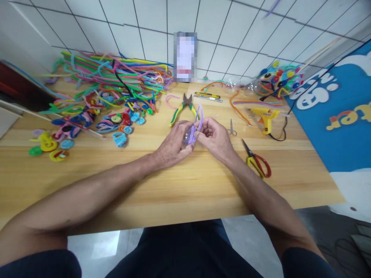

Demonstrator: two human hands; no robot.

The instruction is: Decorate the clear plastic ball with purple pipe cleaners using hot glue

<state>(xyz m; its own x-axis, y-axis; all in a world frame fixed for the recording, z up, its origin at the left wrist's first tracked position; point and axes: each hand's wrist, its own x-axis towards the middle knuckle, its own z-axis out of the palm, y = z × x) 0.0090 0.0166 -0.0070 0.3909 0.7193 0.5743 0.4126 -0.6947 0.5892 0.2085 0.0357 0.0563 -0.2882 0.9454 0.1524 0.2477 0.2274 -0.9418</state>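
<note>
Near the middle of the table, my left hand [175, 144] is wrapped round a small clear plastic ball [187, 137], partly hidden by the fingers. A purple pipe cleaner [200, 116] lies against the ball and loops up above it. The thumb and fingers of my right hand [214, 137] pinch that pipe cleaner at the ball's right side. Just beyond the hands lie pliers [188, 103] with green and yellow handles. Small scissors [232, 128] rest right of my right hand.
Bundled pipe cleaners [107, 73] and coiled pieces [120, 139] cover the back left. A phone [185, 58] leans on the tiled wall. Craft knives [207, 95], a yellow glue gun [266, 117] with its cord, red-and-yellow scissors [256, 160] and a bag of colourful pieces [281, 79] lie right.
</note>
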